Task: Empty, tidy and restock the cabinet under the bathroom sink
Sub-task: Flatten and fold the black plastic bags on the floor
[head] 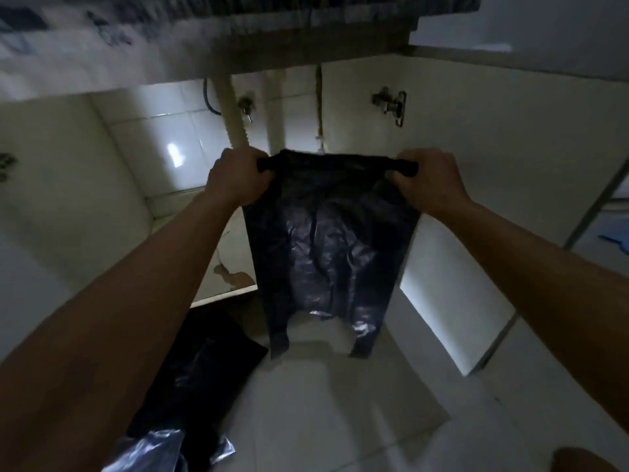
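Left hand (238,180): fingers curled tight on bag's rolled edge, 9 o'clock end.
Right hand (427,180): same clench, 3 o'clock end.
Bag (332,240): before open cabinet (476,185), long axis 12–6, 2 handles at 6.

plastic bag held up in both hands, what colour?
Black, with glossy highlights: the crinkled plastic bag, seen best in the head view.

Single head-worn view, close range, faces forward and down into the open cabinet (442,107); floor (340,403) near, pipework (235,110) far.
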A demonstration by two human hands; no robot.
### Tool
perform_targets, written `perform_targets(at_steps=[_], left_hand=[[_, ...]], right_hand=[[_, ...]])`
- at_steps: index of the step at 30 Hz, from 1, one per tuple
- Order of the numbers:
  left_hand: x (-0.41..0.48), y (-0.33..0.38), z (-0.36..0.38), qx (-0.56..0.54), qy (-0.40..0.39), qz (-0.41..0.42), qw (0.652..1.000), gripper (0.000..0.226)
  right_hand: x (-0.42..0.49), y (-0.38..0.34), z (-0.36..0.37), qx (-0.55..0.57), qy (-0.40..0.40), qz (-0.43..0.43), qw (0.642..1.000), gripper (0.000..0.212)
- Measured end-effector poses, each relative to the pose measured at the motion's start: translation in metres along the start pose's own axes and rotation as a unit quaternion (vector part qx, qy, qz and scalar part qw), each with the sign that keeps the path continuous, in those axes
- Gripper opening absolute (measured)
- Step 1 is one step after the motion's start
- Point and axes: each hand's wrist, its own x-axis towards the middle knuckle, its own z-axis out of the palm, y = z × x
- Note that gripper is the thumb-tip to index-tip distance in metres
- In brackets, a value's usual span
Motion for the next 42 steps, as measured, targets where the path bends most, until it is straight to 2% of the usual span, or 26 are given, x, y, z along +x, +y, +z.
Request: perform_targets(at_steps=[3,5,7,9,12,14,16,18,21,23,26,28,30,33,37,39,40,41,42], left_hand=[[-0.021,0.006,0.002,-0.02,0.007,0.049,0.999,0.022],[-0.04,0.003,0.004,-0.039,-0.024,0.066,0.997,0.017],[-0.057,-0.003,0.007,-0.062,-0.119,0.068,0.989,0.013],[-0.07,-0.008,0.014,-0.039,-0.275,0.05,0.96,0.012],[-0.098,-0.014,0.035,-0.024,-0.472,-0.043,0.88,0.01],[-0.12,-0.017,0.06,-0.017,-0.531,-0.092,0.842,0.021],[-0.146,-0.023,0.09,0.016,-0.567,-0.105,0.817,0.034],[-0.171,-0.031,0.12,0.039,-0.61,-0.107,0.784,0.033],[-0.206,-0.042,0.158,0.065,-0.625,-0.115,0.769,0.038],[-0.226,-0.043,0.174,0.093,-0.641,-0.076,0.758,0.042],[-0.254,-0.051,0.199,0.126,-0.652,-0.036,0.746,0.045],[-0.273,-0.061,0.214,0.113,-0.659,-0.043,0.743,0.049],[-0.291,-0.071,0.231,0.105,-0.681,-0.024,0.724,0.054],[-0.314,-0.076,0.251,0.1,-0.702,-0.021,0.705,0.042],[-0.336,-0.076,0.266,0.093,-0.739,-0.065,0.664,0.05],[-0.34,-0.076,0.268,0.073,-0.772,-0.118,0.62,0.058],[-0.338,-0.077,0.268,0.048,-0.785,-0.154,0.598,0.061],[-0.336,-0.08,0.273,0.018,-0.781,-0.179,0.598,0.061],[-0.333,-0.086,0.282,-0.015,-0.754,-0.184,0.631,0.057]], right_hand=[[-0.026,-0.011,-0.008,0.046,0.036,0.024,0.998,0.016],[-0.047,-0.007,-0.007,0.067,0.017,0.065,0.995,0.019],[-0.066,0.003,-0.003,0.072,-0.064,0.132,0.987,0.015],[-0.086,0.017,0.004,0.075,-0.189,0.21,0.956,0.014],[-0.123,0.036,0.019,0.043,-0.37,0.318,0.872,0.011],[-0.149,0.048,0.033,0.013,-0.446,0.365,0.817,0.009],[-0.172,0.057,0.051,-0.027,-0.503,0.37,0.78,0.008],[-0.193,0.062,0.071,-0.058,-0.543,0.364,0.755,0.007],[-0.229,0.065,0.1,-0.081,-0.587,0.345,0.728,0.009],[-0.255,0.066,0.121,-0.076,-0.614,0.335,0.711,0.016],[-0.296,0.078,0.15,-0.099,-0.631,0.324,0.698,0.014],[-0.319,0.087,0.16,-0.112,-0.63,0.343,0.688,0.034],[-0.335,0.089,0.164,-0.115,-0.642,0.351,0.672,0.024],[-0.356,0.096,0.169,-0.112,-0.661,0.362,0.647,0.008],[-0.374,0.095,0.173,-0.068,-0.681,0.39,0.616,0.019],[-0.375,0.098,0.177,-0.051,-0.665,0.396,0.631,0.009],[-0.375,0.105,0.182,-0.052,-0.644,0.383,0.661,0.012],[-0.376,0.114,0.187,-0.06,-0.622,0.357,0.694,0.018],[-0.376,0.122,0.194,-0.073,-0.598,0.329,0.727,0.019]])
